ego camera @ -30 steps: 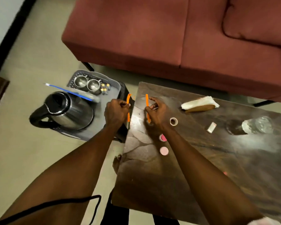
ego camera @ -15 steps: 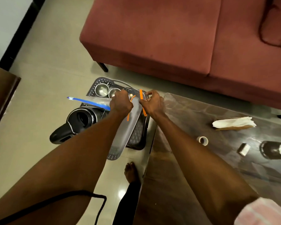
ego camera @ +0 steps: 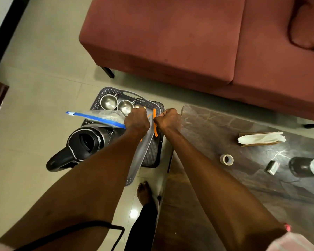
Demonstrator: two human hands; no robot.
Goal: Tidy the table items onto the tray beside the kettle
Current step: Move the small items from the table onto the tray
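Both hands are over the grey woven tray [ego camera: 153, 154], which stands on the floor beside the black and steel kettle [ego camera: 83, 142]. My left hand [ego camera: 137, 121] grips a thin orange strip, mostly hidden under the fist. My right hand [ego camera: 168, 120] pinches a second orange strip [ego camera: 154, 124] that hangs down over the tray. Two steel cups [ego camera: 116, 104] stand at the tray's far end. A clear zip bag with a blue seal [ego camera: 96, 117] lies across the tray and the kettle. A roll of tape [ego camera: 226, 159] and a small white box [ego camera: 272, 167] lie on the dark table [ego camera: 216, 127].
A red sofa [ego camera: 170, 42] runs along the far side of the table. A napkin holder with white tissues [ego camera: 259, 139] and an upturned glass [ego camera: 308, 166] are on the table's right part. My bare foot [ego camera: 143, 192] stands between tray and table. Open floor lies to the left.
Both hands carried the orange strips from the table's left edge to above the tray. The view swung left, so the kettle and tray now lie under the hands.
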